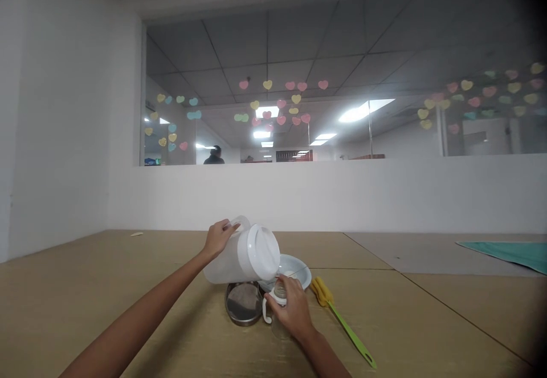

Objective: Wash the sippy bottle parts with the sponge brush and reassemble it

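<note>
My left hand (220,236) is closed round the handle of a translucent pitcher (243,255) with a white lid. The pitcher is tipped on its side, its lid end pointing right and down. Below the lid, my right hand (293,304) grips a clear bottle (280,291) with a white collar and a curved white side handle; the fingers cover much of it. Whether liquid runs between the two is too small to tell. A round metal tin (243,309) lies under the pitcher. Behind my right hand sits a pale bowl (302,272), partly hidden by the pitcher.
To the right lies a bottle brush (346,324) with a yellow sponge head and green handle. A teal cloth (508,254) rests at the far right of the wooden table (179,344). Behind stands a white wall (299,195) with a window; a person (214,155) is beyond it.
</note>
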Action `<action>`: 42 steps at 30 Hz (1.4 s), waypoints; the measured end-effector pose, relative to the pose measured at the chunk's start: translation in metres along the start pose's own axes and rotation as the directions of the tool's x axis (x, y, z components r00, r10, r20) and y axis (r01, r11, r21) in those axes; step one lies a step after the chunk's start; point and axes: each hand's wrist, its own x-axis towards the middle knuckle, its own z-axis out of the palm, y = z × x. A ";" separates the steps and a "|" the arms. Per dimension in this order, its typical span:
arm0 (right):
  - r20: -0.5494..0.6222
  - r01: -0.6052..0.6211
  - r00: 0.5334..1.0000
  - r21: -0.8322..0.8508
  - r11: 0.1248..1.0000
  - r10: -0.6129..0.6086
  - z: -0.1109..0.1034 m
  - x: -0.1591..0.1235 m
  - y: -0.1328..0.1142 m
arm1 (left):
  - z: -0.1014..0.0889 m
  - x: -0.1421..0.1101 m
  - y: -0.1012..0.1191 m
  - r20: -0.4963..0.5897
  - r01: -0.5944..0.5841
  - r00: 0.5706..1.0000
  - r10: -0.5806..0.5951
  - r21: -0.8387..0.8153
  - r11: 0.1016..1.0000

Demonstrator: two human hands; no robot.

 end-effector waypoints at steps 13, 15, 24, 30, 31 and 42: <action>-0.009 0.026 1.000 -0.014 1.000 -0.026 -0.005 0.002 -0.004 | 0.010 -0.011 -0.027 -0.216 0.198 0.955 -0.201 -0.035 0.980; -0.006 0.029 1.000 -0.014 0.999 -0.029 -0.004 0.003 -0.003 | 0.011 -0.017 -0.043 -0.292 0.331 0.897 -0.333 -0.060 0.942; 0.007 0.054 0.999 -0.022 0.998 -0.054 -0.005 0.004 -0.007 | 0.011 -0.041 -0.098 -0.426 0.745 0.537 -0.728 -0.167 0.646; 0.021 0.064 0.998 -0.040 0.997 -0.063 -0.008 0.005 -0.009 | 0.011 -0.044 -0.113 -0.433 0.817 0.428 -0.794 -0.190 0.544; 0.017 0.066 0.998 -0.039 0.997 -0.065 -0.009 0.005 -0.009 | 0.010 -0.044 -0.115 -0.434 0.822 0.421 -0.797 -0.190 0.537; 0.006 0.077 0.997 -0.042 0.996 -0.077 -0.007 0.004 -0.008 | 0.005 -0.049 -0.132 -0.439 0.790 0.480 -0.759 -0.161 0.592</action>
